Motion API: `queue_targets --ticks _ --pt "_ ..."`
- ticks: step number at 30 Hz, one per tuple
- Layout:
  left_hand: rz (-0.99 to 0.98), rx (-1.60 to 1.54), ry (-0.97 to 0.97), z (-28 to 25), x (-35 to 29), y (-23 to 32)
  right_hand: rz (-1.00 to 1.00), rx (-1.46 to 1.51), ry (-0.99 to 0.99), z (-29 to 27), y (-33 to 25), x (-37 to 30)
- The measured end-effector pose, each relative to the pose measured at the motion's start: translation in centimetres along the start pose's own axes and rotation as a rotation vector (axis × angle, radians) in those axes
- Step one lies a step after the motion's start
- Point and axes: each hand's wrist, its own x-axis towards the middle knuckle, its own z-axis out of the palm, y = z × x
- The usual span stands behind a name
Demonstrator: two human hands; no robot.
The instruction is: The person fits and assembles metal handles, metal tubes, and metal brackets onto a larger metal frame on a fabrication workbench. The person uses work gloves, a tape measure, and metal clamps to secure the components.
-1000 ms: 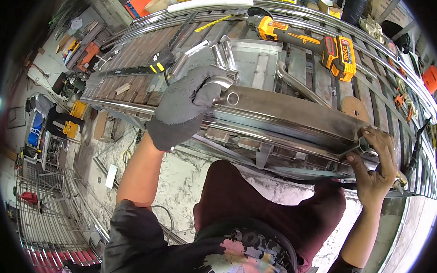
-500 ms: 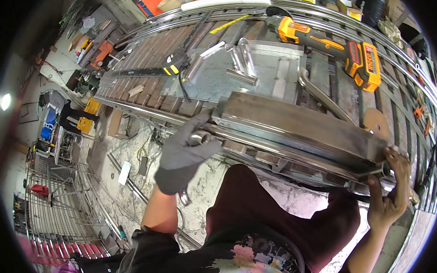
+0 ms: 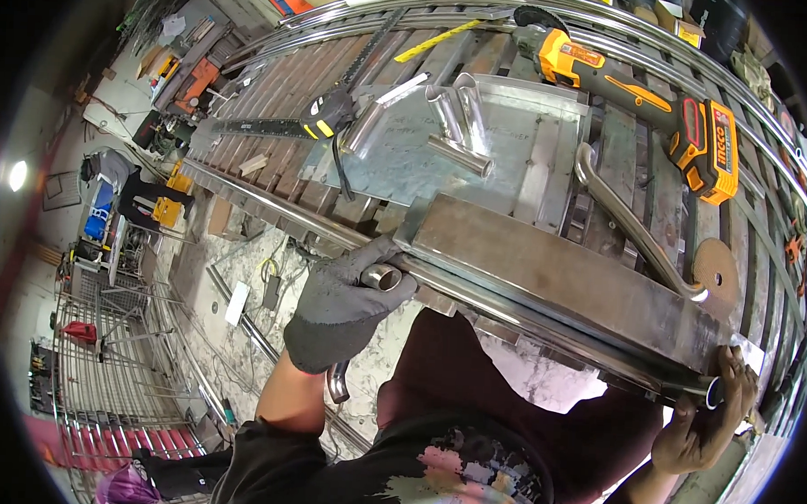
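Note:
My left hand [image 3: 344,299], in a grey glove, is closed around a short bent metal tube [image 3: 338,383]. One open end of it shows between thumb and fingers, and the curved end hangs below the palm. Along the near edge of the slatted bench lies a long shiny round tube [image 3: 543,319], beside a heavy rectangular steel bar [image 3: 554,266]. My bare right hand [image 3: 707,423] grips the round tube's open right end, thumb below and fingers curled at the far side, close to the bar's end. The gloved fingertips rest near the bar's left end.
Behind the bar are a metal sheet [image 3: 513,162] with short cut tubes [image 3: 460,154], a tape measure [image 3: 330,114], a bent pipe [image 3: 636,220], a brown disc [image 3: 716,267] and an orange-black cordless grinder [image 3: 640,91]. Another person [image 3: 126,185] stands far left, near a wire rack [image 3: 106,357].
My left fingers have closed more around the bent tube. The right hand has shifted slightly lower at the round tube's end, whose opening shows more. The whole view has shifted a little.

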Motion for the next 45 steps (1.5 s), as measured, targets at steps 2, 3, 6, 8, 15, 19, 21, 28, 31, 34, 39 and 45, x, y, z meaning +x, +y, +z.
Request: queue_targets --ticks 2,3,6,8,15,19,21,28,31,34,39,45 --pt "-0.079 0.050 -0.081 -0.1 0.6 1.3 -0.036 0.007 0.035 -0.2 0.5 -0.3" --pt "-0.084 0.057 -0.079 0.0 0.4 1.2 -0.045 0.024 0.066 0.1 0.6 -0.4" --pt "0.045 0.141 -0.006 0.2 -0.1 0.5 -0.063 0.067 0.085 0.5 0.9 -0.4" --pt "0.033 0.151 0.031 0.3 -0.3 -0.3 -0.070 0.080 0.080 0.3 1.0 -0.2" --pt "0.244 0.113 0.051 0.3 -0.9 -2.4 -0.058 0.066 0.098 0.1 0.0 0.5" --pt "0.173 0.192 -0.036 -1.7 -3.8 -0.1 -0.118 0.003 0.095 -0.5 -1.1 2.0" --pt "0.304 -0.154 -0.168 -2.8 -3.8 -1.6 -0.083 -0.004 0.099 -1.7 -1.6 2.3" --pt "0.795 -0.116 -0.141 -2.3 -3.9 6.7 -0.019 0.027 0.024 -2.4 -2.8 3.1" --pt "1.117 -0.086 -0.232 -0.1 -2.6 11.8 0.001 0.119 0.048 -2.1 -2.4 2.5" --pt "1.104 0.015 -0.324 2.2 -2.8 15.7 0.044 0.144 0.080 -3.1 -2.5 2.1" --pt "1.199 0.236 -0.284 4.6 -3.3 18.4 0.069 0.086 0.083 -4.1 -2.9 1.5" --pt "1.424 0.271 -0.094 6.8 -1.2 19.7 0.099 0.027 0.133 -4.8 -3.2 1.1"
